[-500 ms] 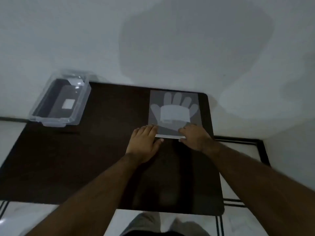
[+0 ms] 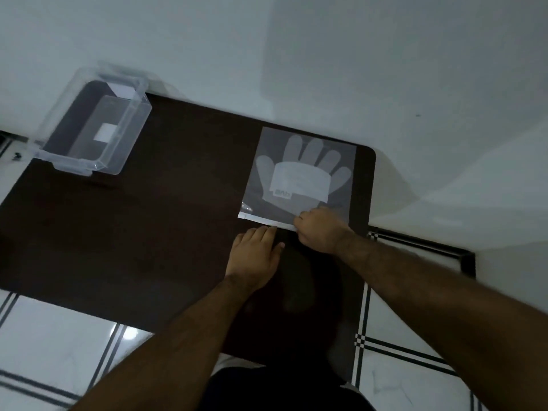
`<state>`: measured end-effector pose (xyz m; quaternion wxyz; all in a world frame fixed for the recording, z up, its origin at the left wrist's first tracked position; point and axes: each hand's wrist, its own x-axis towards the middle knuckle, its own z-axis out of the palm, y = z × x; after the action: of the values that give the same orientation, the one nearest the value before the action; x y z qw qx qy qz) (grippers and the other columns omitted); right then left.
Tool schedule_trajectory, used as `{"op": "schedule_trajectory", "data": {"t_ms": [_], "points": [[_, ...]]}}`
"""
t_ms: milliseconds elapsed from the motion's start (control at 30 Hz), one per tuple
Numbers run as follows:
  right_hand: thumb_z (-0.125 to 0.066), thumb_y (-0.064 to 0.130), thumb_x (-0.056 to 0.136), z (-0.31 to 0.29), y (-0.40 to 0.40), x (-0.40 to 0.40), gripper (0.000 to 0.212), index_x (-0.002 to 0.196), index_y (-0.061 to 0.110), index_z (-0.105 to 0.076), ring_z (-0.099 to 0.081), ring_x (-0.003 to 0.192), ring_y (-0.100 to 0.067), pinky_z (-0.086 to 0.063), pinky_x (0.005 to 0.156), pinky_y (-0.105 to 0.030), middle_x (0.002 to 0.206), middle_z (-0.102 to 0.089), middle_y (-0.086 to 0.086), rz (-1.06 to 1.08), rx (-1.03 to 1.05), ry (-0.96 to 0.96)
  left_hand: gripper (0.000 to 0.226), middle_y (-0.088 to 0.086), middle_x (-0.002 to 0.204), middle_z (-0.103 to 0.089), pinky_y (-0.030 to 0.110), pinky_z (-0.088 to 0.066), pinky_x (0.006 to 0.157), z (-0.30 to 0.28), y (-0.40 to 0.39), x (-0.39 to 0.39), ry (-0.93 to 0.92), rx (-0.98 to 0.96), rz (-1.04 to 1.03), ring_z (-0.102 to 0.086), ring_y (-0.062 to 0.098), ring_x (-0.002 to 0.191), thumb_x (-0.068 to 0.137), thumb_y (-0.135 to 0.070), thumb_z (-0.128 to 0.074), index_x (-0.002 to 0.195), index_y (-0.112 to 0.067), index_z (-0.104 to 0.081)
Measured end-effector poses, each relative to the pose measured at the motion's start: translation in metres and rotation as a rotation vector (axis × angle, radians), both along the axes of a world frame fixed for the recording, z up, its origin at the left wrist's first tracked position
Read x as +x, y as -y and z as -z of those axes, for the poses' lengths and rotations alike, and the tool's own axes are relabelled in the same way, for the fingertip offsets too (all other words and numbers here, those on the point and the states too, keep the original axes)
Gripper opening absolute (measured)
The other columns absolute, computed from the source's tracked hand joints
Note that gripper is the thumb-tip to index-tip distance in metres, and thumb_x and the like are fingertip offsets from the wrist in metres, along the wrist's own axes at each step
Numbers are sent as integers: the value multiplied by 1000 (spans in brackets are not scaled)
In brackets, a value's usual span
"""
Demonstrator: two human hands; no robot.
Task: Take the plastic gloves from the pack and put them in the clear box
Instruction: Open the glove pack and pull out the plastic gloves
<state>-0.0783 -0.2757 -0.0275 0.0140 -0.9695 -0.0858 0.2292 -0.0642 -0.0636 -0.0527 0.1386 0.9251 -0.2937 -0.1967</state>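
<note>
A flat see-through pack of plastic gloves [image 2: 299, 176] lies at the far right of the dark table [image 2: 166, 221], a glove shape and a white label showing through it. My right hand [image 2: 321, 231] pinches the pack's white near edge at its right part. My left hand [image 2: 255, 255] lies flat on the table just below that edge, fingers together, fingertips touching or nearly touching the strip. The clear box [image 2: 92, 126] stands without a lid at the table's far left corner, with only a white label showing on its bottom.
A pale wall rises right behind the table. White tiled floor with dark lines [image 2: 415, 360] shows on the near side and to the right. My dark-clothed legs show at the bottom, close to the table's near edge.
My left hand has slid back off the pack's edge onto the table. My right hand has closed on the white strip. The view has shifted and tilted.
</note>
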Motion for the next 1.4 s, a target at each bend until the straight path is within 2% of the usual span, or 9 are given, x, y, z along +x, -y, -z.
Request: {"op": "schedule_trajectory", "data": {"t_ms": [100,267,467,567,767,900,1100,1233,1400], "points": [[-52,30,107,4,1,2,28,117,10,-68,-69,105,-29,-57,98,-47,117,-71,-13,-73,-22,20,51,0,146,-63,44,-42,114,2,6,-1,16,5,-42,-55,20,136,109,-50,-41,149,-21,-55],[-51,36,108,3,8,10,30,113,13,-71,-68,101,-24,-56,96,-41,114,-72,-9,5,74,42,44,2,138,-68,45,-46,107,2,12,-1,91,-26,-43,-60,24,127,108,-44,-46,140,-18,-62],[-54,32,107,-3,12,11,23,106,14,-69,-69,97,-23,-58,92,-41,107,-72,-7,185,199,130,51,2,157,-55,45,-30,123,-4,23,9,136,2,78,-44,23,149,110,-43,-41,152,-19,-54],[-56,30,107,-3,14,12,19,102,15,-68,-69,95,-21,-59,90,-40,105,-72,-6,254,267,188,51,1,158,-55,44,-26,125,-4,29,14,168,31,97,-43,21,150,111,-44,-37,153,-20,-53],[-55,26,106,9,19,19,17,93,19,-64,-68,89,-19,-60,77,-35,93,-66,0,443,355,320,46,-1,141,-69,48,-40,115,-3,49,25,189,87,23,-60,24,133,110,-42,-39,146,-22,-60],[-56,25,107,13,23,28,19,96,16,-68,-67,88,-18,-61,79,-37,94,-69,-2,549,392,377,40,1,132,-72,49,-45,109,-3,63,37,195,161,12,-65,26,125,103,-31,-54,141,-24,-64],[-58,22,106,17,28,36,17,100,15,-72,-67,89,-17,-61,83,-38,95,-71,-2,610,396,393,21,-1,103,-75,40,-50,88,-8,82,59,284,252,88,-72,22,96,104,-24,-54,118,-24,-69],[-58,21,106,18,30,39,17,102,15,-73,-68,88,-17,-61,82,-36,94,-73,-2,639,383,406,18,0,102,-76,37,-50,82,-9,85,67,332,281,152,-73,22,92,105,-23,-53,114,-23,-69],[-59,21,106,18,31,43,15,107,15,-73,-68,91,-15,-61,84,-33,97,-74,-1,670,390,412,21,2,108,-75,38,-52,83,-8,84,73,350,269,252,-73,23,97,108,-27,-53,119,-22,-69]]}}
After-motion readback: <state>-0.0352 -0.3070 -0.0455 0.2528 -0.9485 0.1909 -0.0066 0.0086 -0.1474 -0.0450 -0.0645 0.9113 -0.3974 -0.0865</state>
